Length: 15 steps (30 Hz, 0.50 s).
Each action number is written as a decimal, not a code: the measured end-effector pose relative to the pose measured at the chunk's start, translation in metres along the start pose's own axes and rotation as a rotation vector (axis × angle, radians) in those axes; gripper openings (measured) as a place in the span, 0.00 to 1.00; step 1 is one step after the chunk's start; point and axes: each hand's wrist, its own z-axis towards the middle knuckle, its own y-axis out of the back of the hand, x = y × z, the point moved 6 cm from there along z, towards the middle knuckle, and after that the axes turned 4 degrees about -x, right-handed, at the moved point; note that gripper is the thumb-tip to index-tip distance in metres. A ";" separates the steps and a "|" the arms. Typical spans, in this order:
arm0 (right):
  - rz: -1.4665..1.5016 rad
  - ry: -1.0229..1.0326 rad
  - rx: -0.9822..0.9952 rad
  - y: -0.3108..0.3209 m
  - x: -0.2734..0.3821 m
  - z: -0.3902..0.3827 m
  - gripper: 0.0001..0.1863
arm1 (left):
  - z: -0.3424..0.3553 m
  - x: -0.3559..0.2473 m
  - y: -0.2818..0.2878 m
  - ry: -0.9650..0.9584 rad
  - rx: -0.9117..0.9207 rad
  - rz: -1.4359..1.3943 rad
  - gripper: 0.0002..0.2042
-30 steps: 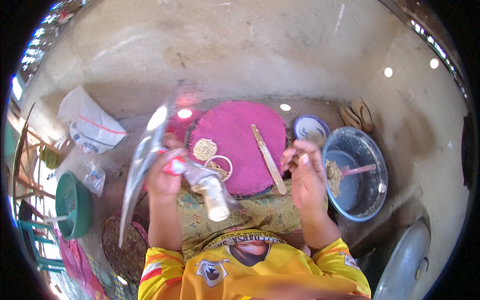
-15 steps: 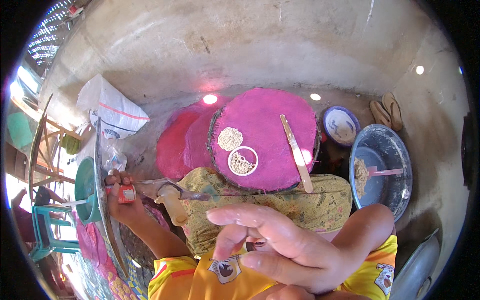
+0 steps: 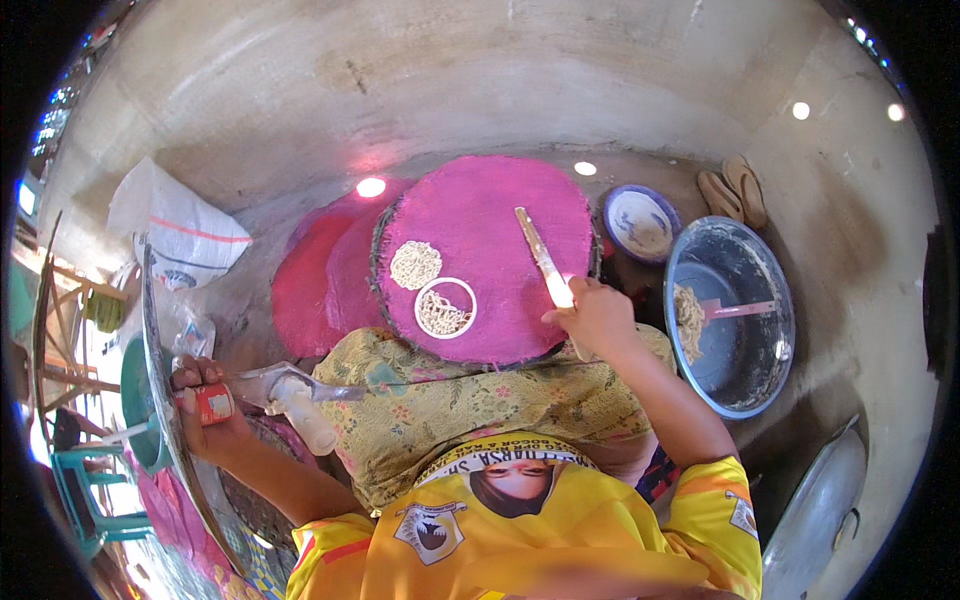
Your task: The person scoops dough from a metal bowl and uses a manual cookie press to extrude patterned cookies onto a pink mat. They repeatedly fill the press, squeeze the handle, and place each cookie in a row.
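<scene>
wooden stick (image 3: 538,250) within grip of right hand (image 3: 600,318), red-and-white object (image 3: 215,404) within grip of left hand (image 3: 221,437)

Bright lt. spots (image 3: 801,111) on wall (image 3: 480,80) (heavy fisheye distortion nr. black edges)

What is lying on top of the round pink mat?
A disc of pale strands, a white ring with loose strands inside, and a long stick. The right hand covers part of the stick; the mat under the disc is hidden.
</scene>
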 end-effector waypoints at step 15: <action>0.710 -0.148 -0.159 0.059 -0.120 -0.056 0.19 | 0.017 0.025 0.019 0.068 -0.017 0.346 0.14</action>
